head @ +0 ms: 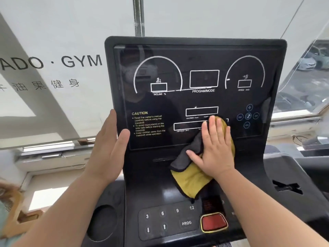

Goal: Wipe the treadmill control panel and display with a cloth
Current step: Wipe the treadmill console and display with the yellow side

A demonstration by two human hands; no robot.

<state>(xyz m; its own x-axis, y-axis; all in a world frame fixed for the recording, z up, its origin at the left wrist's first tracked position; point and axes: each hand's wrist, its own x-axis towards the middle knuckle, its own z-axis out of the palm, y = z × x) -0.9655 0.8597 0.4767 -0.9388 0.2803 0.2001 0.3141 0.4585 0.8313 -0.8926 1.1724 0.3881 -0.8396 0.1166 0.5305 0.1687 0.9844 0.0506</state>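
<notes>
The black treadmill display point(195, 97) stands upright in front of me, with white gauges and a CAUTION text. Below it lies the control panel point(165, 220) with number keys, a PROG key and a red stop button point(213, 222). My right hand point(215, 148) lies flat on a yellow and grey cloth point(192, 177), pressing it against the lower middle of the display. The cloth hangs down over the display's bottom edge. My left hand point(108, 148) holds the display's left edge, thumb on the glass, fingers apart.
A round cup holder point(102, 222) sits left of the keys, and a slot point(286, 187) sits in the console's right wing. Behind the console is a window with a white blind printed GYM point(81, 61). Wooden furniture point(16, 207) stands at lower left.
</notes>
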